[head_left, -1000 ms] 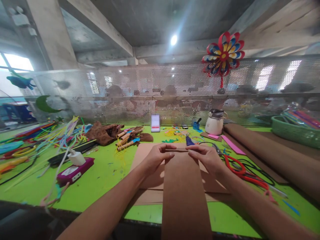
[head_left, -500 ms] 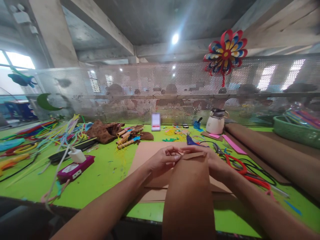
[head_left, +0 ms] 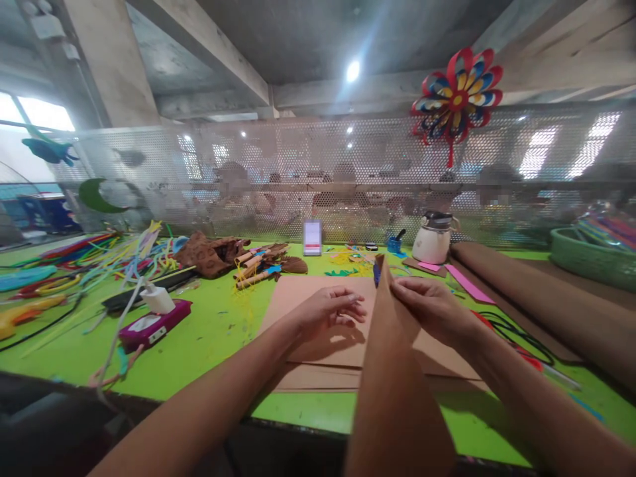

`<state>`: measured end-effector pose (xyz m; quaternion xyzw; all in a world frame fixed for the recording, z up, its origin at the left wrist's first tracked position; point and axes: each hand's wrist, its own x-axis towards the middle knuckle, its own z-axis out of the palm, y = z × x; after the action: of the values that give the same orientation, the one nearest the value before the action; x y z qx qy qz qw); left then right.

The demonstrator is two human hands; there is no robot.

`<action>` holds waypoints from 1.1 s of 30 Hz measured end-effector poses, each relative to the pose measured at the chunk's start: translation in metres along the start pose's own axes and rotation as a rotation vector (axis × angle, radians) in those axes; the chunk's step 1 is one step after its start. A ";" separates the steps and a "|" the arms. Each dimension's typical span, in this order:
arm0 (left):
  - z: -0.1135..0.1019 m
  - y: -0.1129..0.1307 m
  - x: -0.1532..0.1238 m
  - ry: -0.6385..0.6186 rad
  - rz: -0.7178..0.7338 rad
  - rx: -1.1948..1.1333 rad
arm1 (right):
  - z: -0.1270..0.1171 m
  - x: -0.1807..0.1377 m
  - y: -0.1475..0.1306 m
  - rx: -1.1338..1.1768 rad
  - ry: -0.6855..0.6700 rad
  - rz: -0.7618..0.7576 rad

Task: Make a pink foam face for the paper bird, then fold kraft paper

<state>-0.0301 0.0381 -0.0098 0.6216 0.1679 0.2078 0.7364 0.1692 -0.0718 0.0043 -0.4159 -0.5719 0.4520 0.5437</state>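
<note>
A long brown paper strip [head_left: 395, 377] rises from the near table edge, lifted and turned nearly on edge. My right hand [head_left: 434, 310] pinches its far end, fingers closed on the paper. Just left of the strip, my left hand [head_left: 328, 310] hovers with fingers loosely curled, holding nothing, over a stack of brown paper sheets [head_left: 322, 331] lying flat on the green table [head_left: 213, 344].
Red-handled scissors [head_left: 527, 361] and black cords lie to the right, beside brown paper rolls [head_left: 541, 308]. A white pot [head_left: 431, 240], a phone [head_left: 312, 237], a magenta box [head_left: 149, 324], coloured strips [head_left: 99, 262] and a green basket [head_left: 591, 255] surround the sheets. A mesh screen backs the table.
The strip lay flat under both hands, then was lifted. Now my right hand alone holds its end, raised and twisted upright. My left hand has let go and sits beside it.
</note>
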 end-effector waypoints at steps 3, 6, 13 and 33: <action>-0.007 -0.006 0.005 0.071 0.034 0.104 | -0.005 0.003 0.000 -0.220 -0.169 0.090; -0.006 -0.010 0.005 0.125 0.070 0.197 | -0.003 0.009 0.005 -0.543 -0.311 0.047; 0.003 -0.018 0.004 0.047 0.100 0.619 | 0.003 0.018 0.045 -0.914 -0.153 -0.028; -0.014 -0.023 0.010 0.057 0.240 1.280 | 0.001 0.022 0.065 -1.009 -0.099 -0.170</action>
<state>-0.0267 0.0523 -0.0348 0.9459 0.2074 0.1641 0.1877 0.1660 -0.0350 -0.0536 -0.5567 -0.7757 0.0933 0.2824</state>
